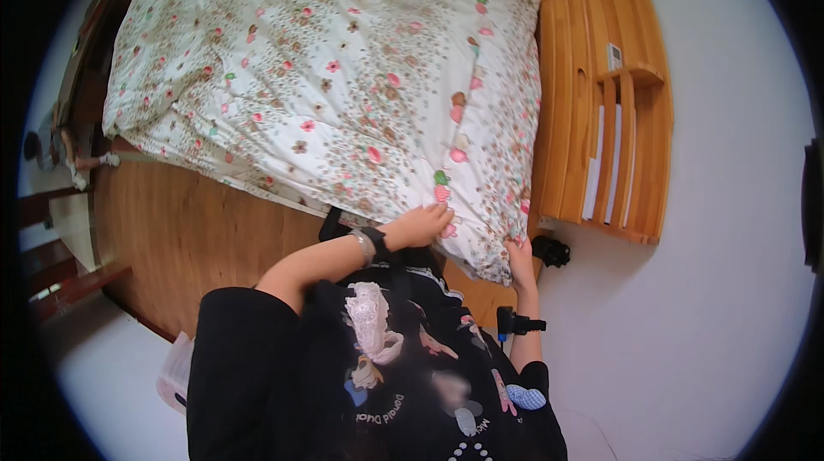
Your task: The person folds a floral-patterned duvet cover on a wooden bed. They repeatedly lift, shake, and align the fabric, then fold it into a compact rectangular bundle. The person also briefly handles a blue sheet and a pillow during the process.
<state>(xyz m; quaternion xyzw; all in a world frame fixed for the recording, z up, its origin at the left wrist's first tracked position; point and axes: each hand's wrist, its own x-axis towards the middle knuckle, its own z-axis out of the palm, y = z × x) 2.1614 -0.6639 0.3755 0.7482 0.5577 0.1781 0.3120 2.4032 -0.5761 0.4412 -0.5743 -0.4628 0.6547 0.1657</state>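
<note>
A white floral duvet (pixel 290 75) is spread over the bed before me, wrinkled across its surface. At its near right corner, my right hand (pixel 520 260) pinches the edge, thumb on top and the other fingers hidden beneath the fabric. My left hand (pixel 421 225) lies on the duvet close to the near edge, its fingers bent against the cloth. The fabric and the hand itself hide whether it pinches a fold. A bracelet and a black band circle my left wrist; a black strap with a small device (pixel 508 321) is on my right forearm.
A wooden headboard (pixel 579 75) with slatted shelving runs along the right, beside a white wall (pixel 714 203). A black object (pixel 552 251) sits below its near end. Wood flooring (pixel 154 223) extends left. Another person (pixel 58 145) is at the far left, near dark wooden furniture.
</note>
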